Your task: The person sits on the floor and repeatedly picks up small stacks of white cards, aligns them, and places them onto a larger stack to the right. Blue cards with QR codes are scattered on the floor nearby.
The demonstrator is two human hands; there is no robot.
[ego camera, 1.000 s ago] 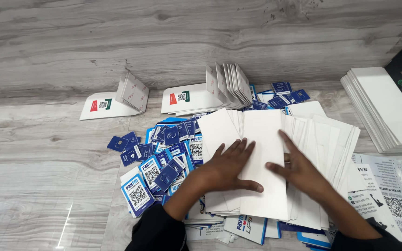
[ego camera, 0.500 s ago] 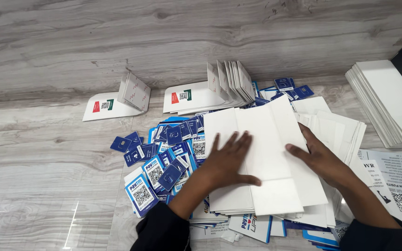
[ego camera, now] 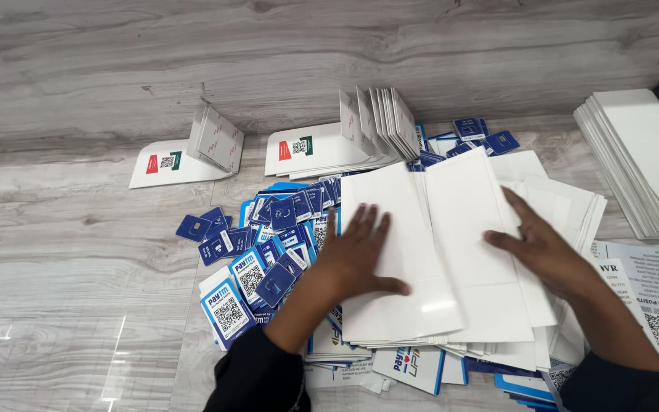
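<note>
The left hand (ego camera: 356, 255) is laid flat, fingers spread, on the left white card (ego camera: 398, 252); the right hand (ego camera: 543, 252) is pressed open on the neighbouring white card (ego camera: 470, 229). Nothing is gripped. Both cards are spread atop a fanned pile of white sheets (ego camera: 566, 210) over blue cards (ego camera: 268, 252) on the grey worktop (ego camera: 78, 252). Light, even palm pressure is best kept, so that single cards are slid without dragging those beneath.

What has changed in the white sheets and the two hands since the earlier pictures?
The left hand slid left, spreading the white sheets into a wider fan. The right hand moved right and up over the sheets. Both hands stay flat, gripping nothing. The blue cards and the white stack stayed put.
</note>
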